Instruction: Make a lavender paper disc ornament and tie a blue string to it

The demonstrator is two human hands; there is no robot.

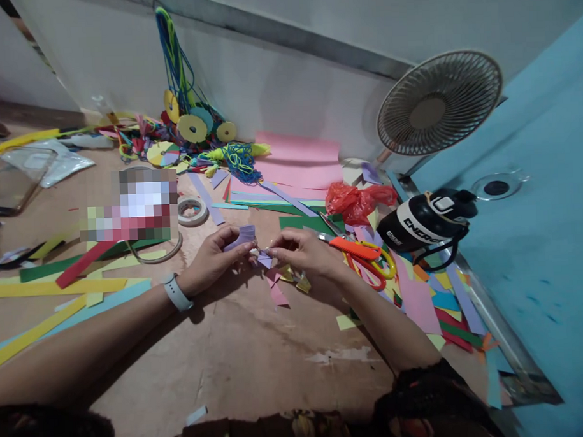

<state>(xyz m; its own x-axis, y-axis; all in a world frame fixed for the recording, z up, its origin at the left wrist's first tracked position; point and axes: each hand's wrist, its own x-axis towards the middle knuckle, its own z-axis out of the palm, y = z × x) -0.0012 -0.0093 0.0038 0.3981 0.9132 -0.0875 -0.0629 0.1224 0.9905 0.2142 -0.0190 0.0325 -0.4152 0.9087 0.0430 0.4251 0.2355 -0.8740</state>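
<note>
Fingertips of both hands meet right in the middle, pinching one small purple paper piece [263, 258] between them. Left hand [216, 256], white band [176, 292] on the wrist, comes in from the left with thumb and forefinger clamped on the wider lilac end, which fans up and back over the knuckles. Right hand [299, 250] comes in from the right, fingertips closed on the narrow folded tip. So: long axis of the piece running roughly left to right, hand to hand, held just off the tabletop [239, 354]. Neither hand really nearer, both on it, though more paper sits on the left side.

Directly below the pinch, pink and yellow scraps [277, 294] lying on the wood, not touching the fingers. Just right of the right wrist, orange-handled scissors [364, 254], close but untouched. Further right, a black bottle [425, 221] tipped on its side over a heap of coloured offcuts. Behind the left hand, a tape roll [192, 211]. Farther back, pink sheets [294, 164], a red plastic bag [355, 200], blue string and paper discs against the wall, plus a desk fan [438, 102].
</note>
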